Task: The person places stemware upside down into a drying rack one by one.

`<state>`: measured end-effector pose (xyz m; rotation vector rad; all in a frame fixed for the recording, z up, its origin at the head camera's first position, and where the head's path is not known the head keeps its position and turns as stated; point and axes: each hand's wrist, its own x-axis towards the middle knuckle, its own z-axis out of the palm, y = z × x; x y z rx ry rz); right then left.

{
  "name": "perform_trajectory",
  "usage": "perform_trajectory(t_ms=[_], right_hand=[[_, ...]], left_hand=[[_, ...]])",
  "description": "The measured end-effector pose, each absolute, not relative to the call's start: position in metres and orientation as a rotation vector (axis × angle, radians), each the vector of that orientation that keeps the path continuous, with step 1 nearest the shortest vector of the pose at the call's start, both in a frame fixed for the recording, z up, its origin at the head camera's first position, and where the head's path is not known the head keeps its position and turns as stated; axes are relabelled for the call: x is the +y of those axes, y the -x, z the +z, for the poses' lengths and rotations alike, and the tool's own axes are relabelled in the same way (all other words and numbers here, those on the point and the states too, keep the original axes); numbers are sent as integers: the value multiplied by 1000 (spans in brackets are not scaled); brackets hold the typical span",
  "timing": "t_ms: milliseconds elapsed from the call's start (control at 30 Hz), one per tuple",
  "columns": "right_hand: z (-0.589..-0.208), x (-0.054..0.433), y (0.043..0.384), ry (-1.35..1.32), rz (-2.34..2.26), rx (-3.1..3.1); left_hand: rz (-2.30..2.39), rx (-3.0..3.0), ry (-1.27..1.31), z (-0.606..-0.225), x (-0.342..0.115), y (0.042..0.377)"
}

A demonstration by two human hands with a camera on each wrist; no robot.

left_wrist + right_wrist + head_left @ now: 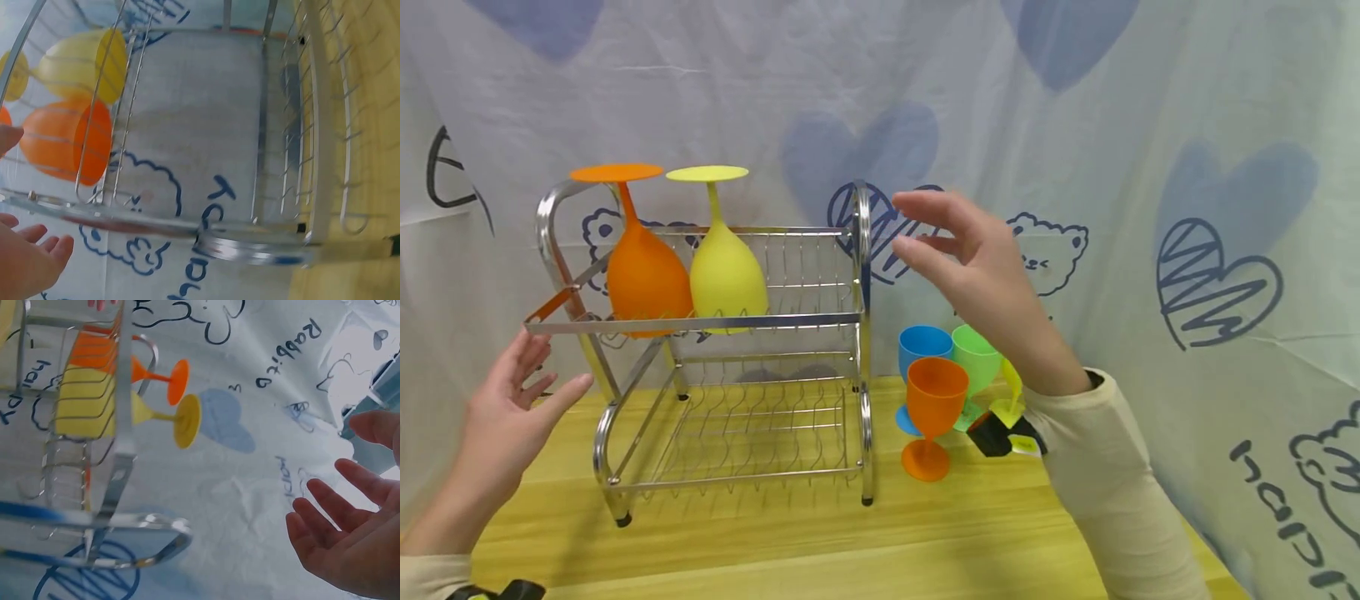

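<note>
An orange goblet (647,279) and a yellow goblet (727,275) stand upside down, side by side, on the upper tier of a two-tier metal dish rack (775,320). My left hand (512,408) is at the rack's left front corner, fingertips close below the upper rail; whether they touch it I cannot tell. In the right wrist view my right hand (350,519) has its fingers spread and loosely bent, holding nothing. In the head view that hand is raised in the air just right of the rack's upper right end.
Right of the rack, upright on the wooden table (760,550), stand a blue goblet (925,343), another orange goblet (935,392) and a green goblet (976,358). A yellow piece (1009,400) shows partly behind the right wrist. A patterned cloth (1075,150) hangs behind.
</note>
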<state>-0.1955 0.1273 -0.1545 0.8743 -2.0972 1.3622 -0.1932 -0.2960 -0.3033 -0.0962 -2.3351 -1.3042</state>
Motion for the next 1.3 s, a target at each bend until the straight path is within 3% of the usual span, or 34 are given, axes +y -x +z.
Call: perform_trajectory(t_ms=[400, 700, 1300], right_hand=[[-214, 177, 211, -513, 1374, -2197], [-272, 201, 234, -391, 1491, -2351], [-367, 197, 260, -192, 1651, -2443]], left_hand=[[-1411, -2291, 151, -330, -274, 180], [-1536, -2459, 168, -350, -260, 179], [-1601, -2437, 410, -340, -202, 175]])
